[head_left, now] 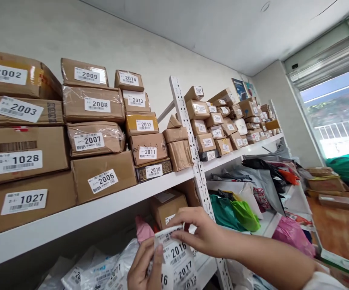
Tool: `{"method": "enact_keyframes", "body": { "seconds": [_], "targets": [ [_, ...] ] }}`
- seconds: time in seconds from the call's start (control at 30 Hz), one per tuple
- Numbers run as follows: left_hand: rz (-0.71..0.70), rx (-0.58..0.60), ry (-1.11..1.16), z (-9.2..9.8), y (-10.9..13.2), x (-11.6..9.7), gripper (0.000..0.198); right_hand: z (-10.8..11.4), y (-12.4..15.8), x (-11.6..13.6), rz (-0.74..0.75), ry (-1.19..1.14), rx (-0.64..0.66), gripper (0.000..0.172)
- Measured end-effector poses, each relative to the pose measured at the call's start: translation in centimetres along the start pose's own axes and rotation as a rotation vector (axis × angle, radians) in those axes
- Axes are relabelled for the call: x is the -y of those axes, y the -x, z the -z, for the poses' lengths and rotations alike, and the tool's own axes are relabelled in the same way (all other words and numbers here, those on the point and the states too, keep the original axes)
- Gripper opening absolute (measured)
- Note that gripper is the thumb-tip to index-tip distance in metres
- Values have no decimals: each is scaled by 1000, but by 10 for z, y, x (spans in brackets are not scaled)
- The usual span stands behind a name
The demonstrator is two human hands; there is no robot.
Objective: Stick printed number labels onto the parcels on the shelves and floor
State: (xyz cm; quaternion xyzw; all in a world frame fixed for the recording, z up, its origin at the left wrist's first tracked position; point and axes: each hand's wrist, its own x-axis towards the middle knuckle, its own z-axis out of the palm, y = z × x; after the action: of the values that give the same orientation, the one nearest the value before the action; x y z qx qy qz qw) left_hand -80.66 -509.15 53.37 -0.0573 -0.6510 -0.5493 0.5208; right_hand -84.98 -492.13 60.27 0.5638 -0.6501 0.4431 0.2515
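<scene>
My left hand (145, 264) grips a white sheet of printed number labels (180, 264) at its left edge, thumb in front. The labels read 2016, 2017 and others, each with a barcode. My right hand (203, 231) reaches in from the right and pinches the sheet's top edge, at a label partly covered by the fingers. Whether that label is peeled off the backing I cannot tell. Behind my hands, a brown box (165, 207) stands on the lower shelf, next to a pink plastic parcel (144, 227).
A white shelf (86, 213) carries stacked numbered cartons, such as the box marked 2006 (102, 177). A perforated white post (197, 173) divides it from a second rack with more boxes. Bagged parcels (102, 270) fill the lower left. At right, cartons (325, 183) stand near a window.
</scene>
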Motion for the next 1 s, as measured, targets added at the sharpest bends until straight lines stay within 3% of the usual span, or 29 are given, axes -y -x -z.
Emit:
{"method": "enact_keyframes", "body": {
  "seconds": [0.1,0.27,0.43,0.53,0.63,0.7,0.8,0.9,1.0],
  "targets": [
    [83,117,19,-27,-5,1,39,7,11,-26,-34,-34,-152,18],
    [109,294,10,-62,-20,-6,41,33,11,-47,-103,-119,-248,18],
    [83,287,-20,-93,-32,-18,37,59,3,-62,-86,-49,-281,15],
    [32,217,-61,-105,-38,-20,42,63,-1,-68,-75,-14,-297,11],
    [12,156,-77,-110,-44,-20,47,63,-6,-70,-11,28,-373,7],
    [64,209,-73,-108,-46,-21,45,67,-13,-72,9,15,-465,7],
    [116,303,-111,-102,-44,-23,45,82,-32,-80,-34,-200,-649,12],
    [70,312,-193,-94,-39,-26,46,99,-59,-93,-79,-483,-830,23],
    [-3,317,-251,-89,-38,-30,40,105,-82,-102,-95,-495,-888,27]
  ]
}}
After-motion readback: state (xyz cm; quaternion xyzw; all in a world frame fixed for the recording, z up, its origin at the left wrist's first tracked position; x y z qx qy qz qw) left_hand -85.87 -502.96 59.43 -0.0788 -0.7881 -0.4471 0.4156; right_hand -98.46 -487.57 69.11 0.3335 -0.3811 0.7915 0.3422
